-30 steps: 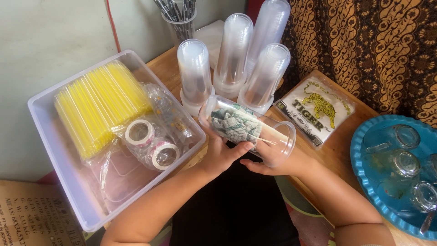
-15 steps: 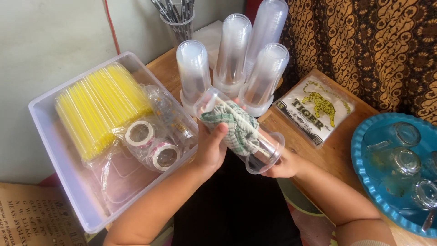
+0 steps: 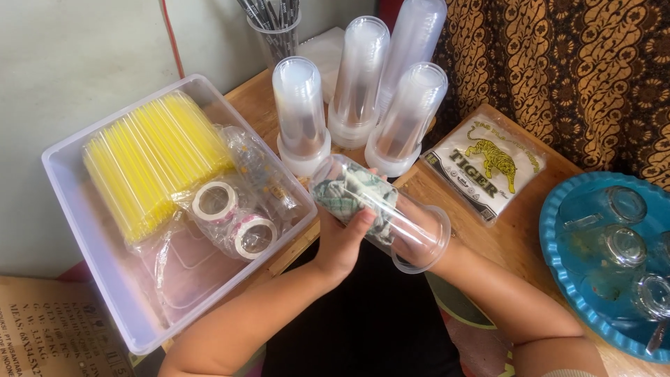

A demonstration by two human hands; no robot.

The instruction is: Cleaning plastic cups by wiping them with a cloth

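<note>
1. Left hand [image 3: 342,241]: wrapped around the outside of a clear plastic cup [image 3: 380,209], thumb across its wall; cup lies on its side above the table [image 3: 520,230] edge.
2. Right hand [image 3: 419,234]: pushed through the cup's open mouth; its grasp cannot be made out through the plastic.
3. Green-and-white cloth [image 3: 352,192]: bunched inside the cup, near its base.
4. Stacks of inverted clear cups [image 3: 359,91]: upright, just behind.
5. Clear bin [image 3: 91,258]: left, containing yellow straws [image 3: 150,160] and tape rolls [image 3: 234,220].
6. Blue tray [image 3: 558,244]: right, bearing glasses.
</note>
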